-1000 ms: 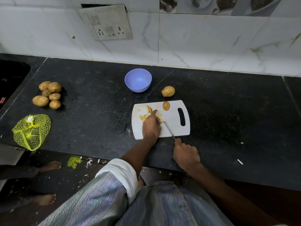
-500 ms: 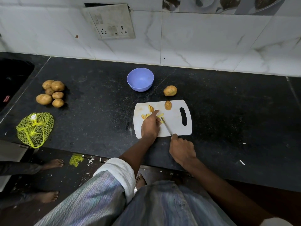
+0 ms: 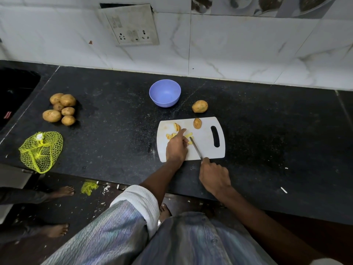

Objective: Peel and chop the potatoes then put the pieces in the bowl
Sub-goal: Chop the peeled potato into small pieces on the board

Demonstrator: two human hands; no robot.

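Risk: knife [image 3: 195, 147] gripped by right hand [image 3: 214, 176] nicks left hand [image 3: 176, 148] fingers pinning potato pieces [image 3: 189, 135] mid-board, blade just beside them.

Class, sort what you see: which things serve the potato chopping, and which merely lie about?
Job: knife, cutting board, potato pieces, potato half, whole potato, potato pile, bowl.
Lying about: yellow net bag, wall socket.

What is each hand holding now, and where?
Right hand grips the thin-bladed knife by its handle; left hand presses yellow potato pieces onto the white cutting board.
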